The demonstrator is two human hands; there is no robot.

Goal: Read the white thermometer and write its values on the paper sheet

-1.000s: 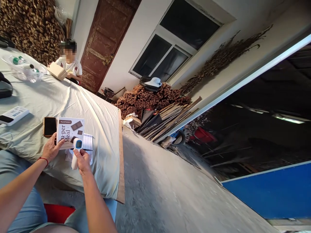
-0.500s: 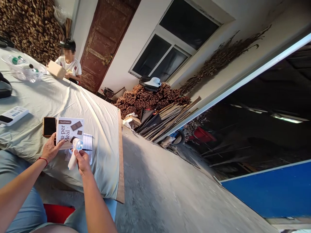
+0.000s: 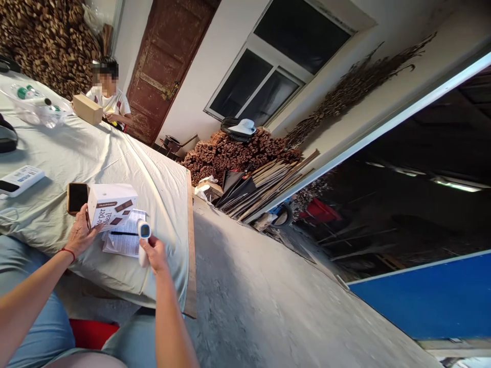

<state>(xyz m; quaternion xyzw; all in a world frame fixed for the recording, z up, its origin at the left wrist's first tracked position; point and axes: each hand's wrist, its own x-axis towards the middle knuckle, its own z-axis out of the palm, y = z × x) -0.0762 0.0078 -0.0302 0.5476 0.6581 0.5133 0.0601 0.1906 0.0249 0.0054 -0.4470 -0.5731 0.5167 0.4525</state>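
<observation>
My left hand (image 3: 82, 231) grips the lower left side of a white box (image 3: 113, 194) printed with dark bars, its top face tilted into view. In my right hand (image 3: 155, 253) is a white infrared thermometer (image 3: 144, 237), its small blue-rimmed screen facing me; my fingers are wrapped round its handle. Between the hands a printed sheet (image 3: 128, 243) lies on the cloth with a black pen (image 3: 123, 233) across it, partly covered by the box. A smartphone (image 3: 77, 198) rests just left of the box, its near end close to my left fingers.
The cloth-covered table (image 3: 153, 204) ends at a wooden edge on the right. A white power bank (image 3: 22, 181) and a clear plastic bowl (image 3: 36, 110) with bottles stand left. Across the table a person (image 3: 109, 97) sits by a brown cardboard box (image 3: 88, 109). Bundled wood (image 3: 230, 153) lines the wall.
My right hand has moved right with the thermometer, away from the box's front. The white box has tipped so its top face shows, and more of the sheet and pen is uncovered.
</observation>
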